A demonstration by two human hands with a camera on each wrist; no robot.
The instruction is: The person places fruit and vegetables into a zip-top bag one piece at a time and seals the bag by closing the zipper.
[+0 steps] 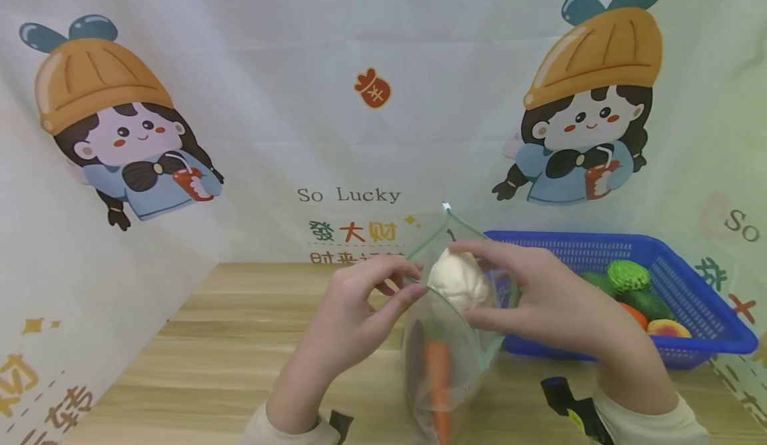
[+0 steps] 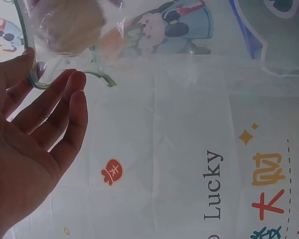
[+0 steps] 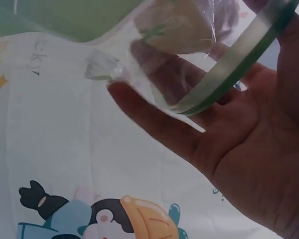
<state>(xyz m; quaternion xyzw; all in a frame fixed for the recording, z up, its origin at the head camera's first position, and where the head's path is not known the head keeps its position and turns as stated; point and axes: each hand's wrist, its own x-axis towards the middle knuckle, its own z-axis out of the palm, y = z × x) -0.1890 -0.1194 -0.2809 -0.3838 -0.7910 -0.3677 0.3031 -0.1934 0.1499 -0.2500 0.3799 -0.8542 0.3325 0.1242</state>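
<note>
Two grips matter: the left hand [image 1: 365,315] pinches the green rim [image 3: 237,63] of the clear bag [image 1: 463,358], ideally keeping it wide, while the right hand [image 1: 557,305] holds the white bulb [image 1: 458,282].

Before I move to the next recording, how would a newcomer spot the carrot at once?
In the head view, find the wood-grain table, then the see-through, green-edged bag by the left end of the blue basket. The carrot is inside that bag. It is long and orange, unlike the bulky white vegetable above it.
</note>
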